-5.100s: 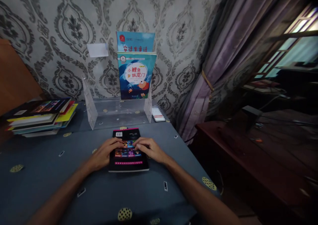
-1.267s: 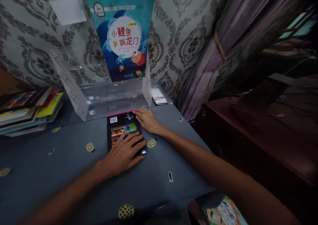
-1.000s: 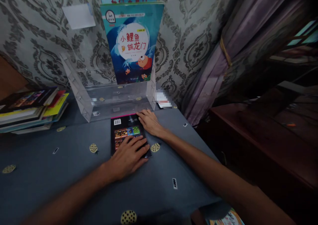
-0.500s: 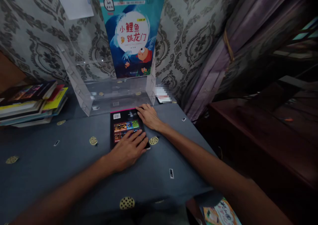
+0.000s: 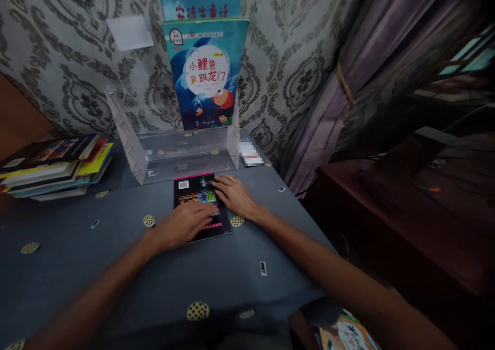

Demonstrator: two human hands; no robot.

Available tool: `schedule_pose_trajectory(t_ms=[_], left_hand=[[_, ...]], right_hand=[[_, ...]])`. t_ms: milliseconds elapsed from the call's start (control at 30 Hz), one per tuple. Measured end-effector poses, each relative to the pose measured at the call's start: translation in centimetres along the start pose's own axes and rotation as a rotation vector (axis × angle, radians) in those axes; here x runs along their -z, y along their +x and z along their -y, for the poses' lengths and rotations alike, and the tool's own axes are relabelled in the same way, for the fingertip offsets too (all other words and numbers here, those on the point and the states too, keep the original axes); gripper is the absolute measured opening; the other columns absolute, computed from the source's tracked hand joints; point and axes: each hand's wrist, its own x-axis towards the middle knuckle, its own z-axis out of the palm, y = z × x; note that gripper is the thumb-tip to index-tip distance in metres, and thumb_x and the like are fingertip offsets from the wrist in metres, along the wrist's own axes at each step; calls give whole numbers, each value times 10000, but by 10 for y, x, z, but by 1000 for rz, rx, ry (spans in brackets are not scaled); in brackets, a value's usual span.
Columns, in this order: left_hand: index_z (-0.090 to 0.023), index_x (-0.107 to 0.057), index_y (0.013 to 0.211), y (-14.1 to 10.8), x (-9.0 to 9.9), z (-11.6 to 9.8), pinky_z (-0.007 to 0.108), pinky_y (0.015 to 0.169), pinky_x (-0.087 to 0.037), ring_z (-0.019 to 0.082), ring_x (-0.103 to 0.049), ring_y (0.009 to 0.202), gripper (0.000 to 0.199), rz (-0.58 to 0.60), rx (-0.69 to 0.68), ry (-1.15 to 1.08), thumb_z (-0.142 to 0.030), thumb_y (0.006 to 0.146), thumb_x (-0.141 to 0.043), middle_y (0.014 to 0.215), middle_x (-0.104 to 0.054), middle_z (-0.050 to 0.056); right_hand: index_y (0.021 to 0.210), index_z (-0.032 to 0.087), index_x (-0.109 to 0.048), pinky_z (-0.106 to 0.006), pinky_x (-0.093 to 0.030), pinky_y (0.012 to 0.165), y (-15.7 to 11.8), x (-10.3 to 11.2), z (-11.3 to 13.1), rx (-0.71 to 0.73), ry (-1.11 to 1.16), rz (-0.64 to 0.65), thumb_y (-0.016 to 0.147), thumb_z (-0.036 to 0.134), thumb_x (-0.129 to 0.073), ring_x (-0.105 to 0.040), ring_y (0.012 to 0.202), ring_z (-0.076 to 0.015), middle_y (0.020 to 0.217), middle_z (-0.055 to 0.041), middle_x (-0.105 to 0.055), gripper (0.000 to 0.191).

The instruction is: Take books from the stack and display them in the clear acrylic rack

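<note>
Black book [image 5: 204, 197], partly hidden, left grip [image 5: 189, 223] blurred

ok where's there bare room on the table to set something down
The table is bare between the book stack and lone black book, and in front of that book. Crowding: left hand over the black book, right hand at its right edge, clear stand just behind.

Behind the tabletop [image 5: 232, 272] rises a wall [image 5: 286, 46] — dark damask motifs on pale grey. Past the tabletop's right corner hangs a purple curtain [image 5: 327, 120], gathered by a tan tie [image 5: 344, 84]; farther right, a barred window [image 5: 466, 59] glows faintly. Right of the tabletop stands shadowy reddish-brown furniture [image 5: 386, 226] — left, a brown panel [image 5: 21, 107].
</note>
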Motion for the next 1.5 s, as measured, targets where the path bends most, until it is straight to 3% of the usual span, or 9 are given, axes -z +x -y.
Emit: schedule_pose_trajectory(t_ms=[100, 233, 367, 500, 667, 833, 1033, 1300, 1500], left_hand=[[-193, -566, 1327, -20, 17, 39, 399, 990, -520, 226, -624, 1190, 398, -14, 122, 88, -216, 1017, -317, 1314, -655, 80], [-291, -494, 1418, -44, 29, 70, 504, 1013, -469, 318, -448, 1386, 573, 78, 157, 318, -64, 901, -393, 1496, -504, 84], [-372, -364, 1498, -41, 34, 59, 512, 1071, -394, 309, -382, 1436, 738, 207, 20, 442, -20, 861, -484, 1563, -415, 78], [-343, -398, 1481, -25, 41, 43, 492, 1119, -348, 293, -371, 1446, 664, 290, -192, 515, -71, 894, -545, 1557, -425, 76], [-345, -394, 1484, -25, 43, 47, 467, 1127, -352, 276, -435, 1408, 690, 198, -336, 502, -59, 885, -581, 1515, -485, 69], [-362, -291, 1534, -34, 33, 57, 474, 1150, -333, 289, -424, 1414, 786, 163, -320, 505, -34, 881, -580, 1540, -446, 73], [-307, -278, 1546, -34, 24, 62, 469, 1180, -308, 259, -405, 1428, 737, 144, -161, 340, -59, 894, -517, 1526, -469, 81], [-264, -679, 1206, -12, 22, 70, 389, 1027, -466, 229, -636, 1153, 330, -94, 105, -257, -243, 963, -456, 1230, -706, 65], [-220, -722, 1023, -3, 22, 65, 367, 931, -478, 256, -658, 1003, 265, -230, 272, -566, -384, 864, -589, 1044, -732, 74]], right_hand=[[1314, 175, -627, -528, -425, 1060, -20, 6, 3, 46, 31, 16, 992, 222, -466, -473, 1330, -291, 1392, -122, -598, 363], [1293, 189, -640, -515, -430, 1067, -42, 12, 7, 130, 61, 17, 987, 219, -481, -502, 1314, -274, 1366, -113, -621, 346], [1264, 168, -652, -510, -446, 1056, -48, 15, 9, 163, 72, 3, 980, 208, -490, -541, 1278, -271, 1334, -128, -641, 329], [1245, 172, -662, -508, -467, 1037, -47, 14, 9, 164, 78, -7, 972, 208, -500, -556, 1263, -277, 1310, -123, -657, 319], [1256, 194, -658, -534, -466, 1036, -47, 14, 9, 151, 90, -4, 959, 206, -521, -573, 1250, -284, 1311, -122, -657, 328], [1243, 192, -670, -508, -466, 1046, -47, 16, 9, 154, 104, -26, 957, 216, -532, -575, 1255, -271, 1303, -128, -661, 319], [1230, 188, -684, -505, -459, 1065, -47, 15, 8, 156, 153, -36, 940, 208, -542, -571, 1259, -278, 1295, -133, -666, 323], [1361, 235, -586, -493, -396, 1134, -49, 13, -15, 174, 359, 29, 814, 13, -434, -509, 1336, -214, 1417, -91, -582, 610], [1308, 224, -615, -489, -430, 1085, -45, 17, -11, 112, 522, -22, 907, 234, -576, -566, 1269, -270, 1361, -122, -620, 403]])
